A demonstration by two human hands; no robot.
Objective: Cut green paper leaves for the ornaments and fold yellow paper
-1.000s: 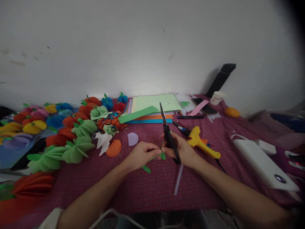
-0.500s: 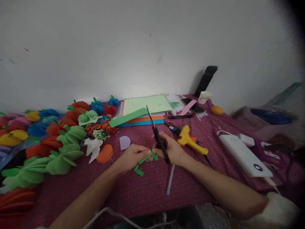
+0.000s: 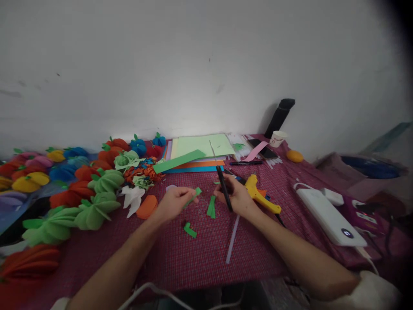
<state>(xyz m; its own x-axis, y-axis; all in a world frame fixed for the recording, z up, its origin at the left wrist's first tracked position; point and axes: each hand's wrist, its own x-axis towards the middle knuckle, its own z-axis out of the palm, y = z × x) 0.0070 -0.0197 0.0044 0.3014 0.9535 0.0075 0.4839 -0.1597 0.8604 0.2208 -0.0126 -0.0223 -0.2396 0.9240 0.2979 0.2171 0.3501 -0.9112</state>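
**Green strip in my left fingers, scissors in my right**

My left hand (image 3: 174, 201) pinches a green paper strip (image 3: 192, 197) between the thumb and the first fingers, and its free end points toward 2 o'clock. My right hand (image 3: 237, 196) is closed around the handles of the black scissors (image 3: 223, 189). Their blades point to 12 o'clock and look closed together, clear of the strip.

Between my hands lie two cut green pieces (image 3: 211, 206), and one more green scrap (image 3: 189, 230) lies at 6 o'clock of them, all on the red checked cloth (image 3: 200, 262).

To cut well, I think the strip must be held tight and flat close to the cutting line. The blades should meet it squarely, and my left fingertips should stay away from the edge.

At 3 o'clock of my right hand, just beside it, is the yellow glue gun (image 3: 260, 196); a pale glue stick (image 3: 232, 239) lies at 6 o'clock. At 12 o'clock is the stack of coloured paper (image 3: 206, 144), and at 9 o'clock are the paper pumpkins (image 3: 97, 206).

The scissor handles are hidden inside my palm, and I cannot tell which fingers go through them. The blade tip is thin and blurred against the paper stack.
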